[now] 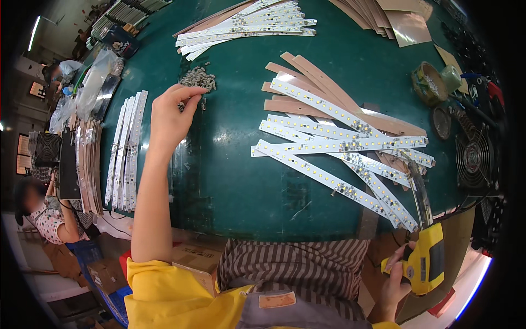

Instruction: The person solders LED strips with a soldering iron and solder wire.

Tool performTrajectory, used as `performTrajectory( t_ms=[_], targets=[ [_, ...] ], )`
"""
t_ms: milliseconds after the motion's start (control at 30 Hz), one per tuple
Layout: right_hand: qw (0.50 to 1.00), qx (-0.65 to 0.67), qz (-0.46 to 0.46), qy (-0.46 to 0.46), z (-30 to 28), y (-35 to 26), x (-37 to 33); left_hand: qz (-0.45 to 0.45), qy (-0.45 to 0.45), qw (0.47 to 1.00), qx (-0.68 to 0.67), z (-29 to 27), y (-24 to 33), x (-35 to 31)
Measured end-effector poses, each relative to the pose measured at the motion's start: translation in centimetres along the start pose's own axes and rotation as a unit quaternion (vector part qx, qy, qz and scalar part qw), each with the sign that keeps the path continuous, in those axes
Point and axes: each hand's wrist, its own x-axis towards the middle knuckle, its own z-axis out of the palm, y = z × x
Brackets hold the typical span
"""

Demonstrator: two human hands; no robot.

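left hand (pixel 171 112) grip is pinching small grey parts (pixel 198 79) | right hand (pixel 395 279) is gripping yellow tool (pixel 424 263) | white LED strips (pixel 334 145) are lying crossed on green bench (pixel 235 164)

Left arm stretched forward, left hand (pixel 171 112) fingertips pinched together, right hand (pixel 395 279) low, grip closed.

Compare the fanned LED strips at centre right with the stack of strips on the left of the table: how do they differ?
The fanned strips lie crossed at angles, faces up with rows of LEDs showing; the left stack lies parallel and tidy, edges aligned. The fanned strips rest partly on brown backing strips; the left stack lies directly on the green table. Both are long, narrow and white.
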Motion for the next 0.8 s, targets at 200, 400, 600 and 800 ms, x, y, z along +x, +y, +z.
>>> performTrajectory(
  t_ms=[200, 400, 600, 800],
  targets=[
    [1.000, -0.002, -0.001, 0.007, 0.2, -0.3, 0.0, 0.204, -0.148, 0.959, 0.128, -1.6, -1.1, 2.3],
    [1.000, 0.001, 0.006, 0.006, 0.3, -0.2, -0.1, 0.105, -0.209, 0.972, -0.015, -1.8, -1.3, 2.3],
    [1.000, 0.001, 0.008, 0.007, 0.5, -0.5, -0.1, 0.196, -0.149, 0.966, 0.080, -1.3, -1.2, 1.5],
    [1.000, -0.010, 0.016, 0.011, 1.3, -1.8, -0.2, 0.165, -0.018, 0.983, 0.076, -0.9, 2.2, 0.3]
  ],
)
